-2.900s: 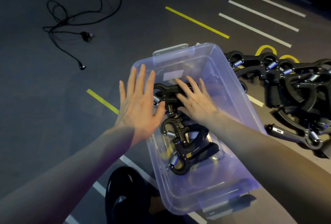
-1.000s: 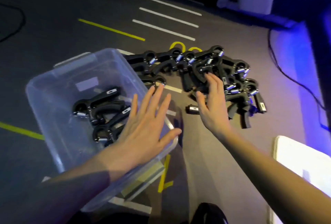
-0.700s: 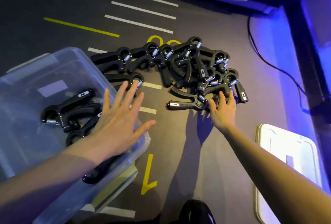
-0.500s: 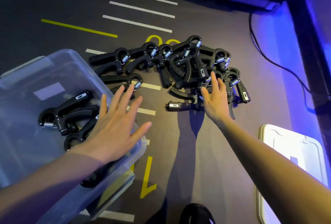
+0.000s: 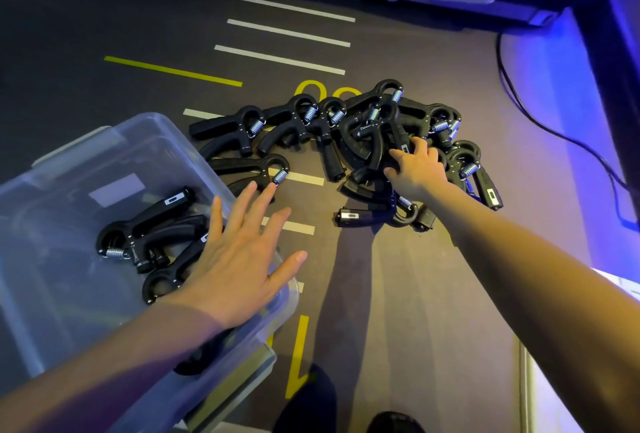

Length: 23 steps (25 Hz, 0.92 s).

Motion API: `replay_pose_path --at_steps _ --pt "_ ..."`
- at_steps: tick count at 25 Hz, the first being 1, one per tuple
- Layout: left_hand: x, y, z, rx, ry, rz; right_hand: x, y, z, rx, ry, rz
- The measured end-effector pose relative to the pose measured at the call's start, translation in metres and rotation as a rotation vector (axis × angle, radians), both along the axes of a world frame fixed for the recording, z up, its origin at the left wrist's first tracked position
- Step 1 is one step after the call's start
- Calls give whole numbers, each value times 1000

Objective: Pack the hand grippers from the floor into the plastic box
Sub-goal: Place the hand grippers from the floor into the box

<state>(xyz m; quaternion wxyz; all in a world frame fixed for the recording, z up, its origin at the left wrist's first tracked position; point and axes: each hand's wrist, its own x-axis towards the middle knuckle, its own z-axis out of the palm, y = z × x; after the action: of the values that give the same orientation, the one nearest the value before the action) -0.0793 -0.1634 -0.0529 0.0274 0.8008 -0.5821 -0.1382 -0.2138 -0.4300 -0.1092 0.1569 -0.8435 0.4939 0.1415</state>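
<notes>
Reaching right hand (image 5: 415, 169) into black hand grippers (image 5: 367, 128) (coiled springs), clear plastic box (image 5: 62, 162) beside.

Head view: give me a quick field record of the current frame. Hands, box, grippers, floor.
left hand: open, fingers spread, over the near corner of the plastic box
right hand: fingers curling onto a hand gripper in the pile; grasp not clear
box contents: a few black hand grippers, partly hidden by the left hand
box lid: off
floor pile: many grippers, overlapping, right of the box
stray gripper: lying at the near edge of the pile
floor: dark, white and yellow markings
</notes>
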Motion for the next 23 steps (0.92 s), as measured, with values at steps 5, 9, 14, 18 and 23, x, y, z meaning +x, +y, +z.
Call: replay_pose_path --at_steps 5,9,14,18,23 --pt "-1 1 0 -11 14 7 2 22 -1 -18 -56 -27" --pt "-1 1 1 -13 16 0 4 27 -3 38 -59 -57" --pt "0 3 2 -9 4 -3 7 38 15 17 -343 -186" --pt "2 4 2 -21 -11 -9 -10 65 36 0 -577 -180" --pt "25 21 8 -161 -8 68 -7 106 70 28 -876 -53"
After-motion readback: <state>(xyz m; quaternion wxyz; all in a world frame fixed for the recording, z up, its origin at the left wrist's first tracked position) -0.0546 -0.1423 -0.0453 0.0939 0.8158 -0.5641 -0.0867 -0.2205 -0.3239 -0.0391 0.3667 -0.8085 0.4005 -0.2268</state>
